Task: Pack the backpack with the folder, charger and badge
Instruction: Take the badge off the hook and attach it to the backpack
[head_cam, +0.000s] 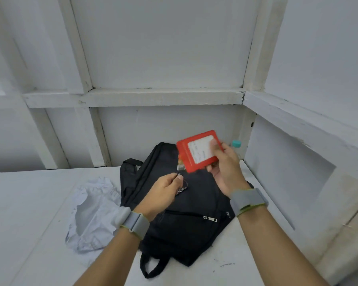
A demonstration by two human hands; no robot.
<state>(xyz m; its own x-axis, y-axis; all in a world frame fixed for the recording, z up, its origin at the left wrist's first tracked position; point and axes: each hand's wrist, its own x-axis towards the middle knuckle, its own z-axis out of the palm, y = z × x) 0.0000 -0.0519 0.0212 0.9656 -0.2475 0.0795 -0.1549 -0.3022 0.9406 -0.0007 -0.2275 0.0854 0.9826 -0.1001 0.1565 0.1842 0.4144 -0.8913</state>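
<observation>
Black backpack (186,219) lies flat on white table (29,203), front zip pocket closed, zipper pull (210,219) at right end. Right hand (225,168) raised above backpack, thumb and fingers pinching red badge (198,153), card window facing camera. Left hand (163,193) lower, over backpack middle, fingers curled round striped lanyard (180,183) attached to badge. Hands apart. Grey bands on both wrists. Crumpled white plastic bag (91,213) on table, touching backpack's left side. Bottle with teal cap (236,143) behind right hand, near wall.
</observation>
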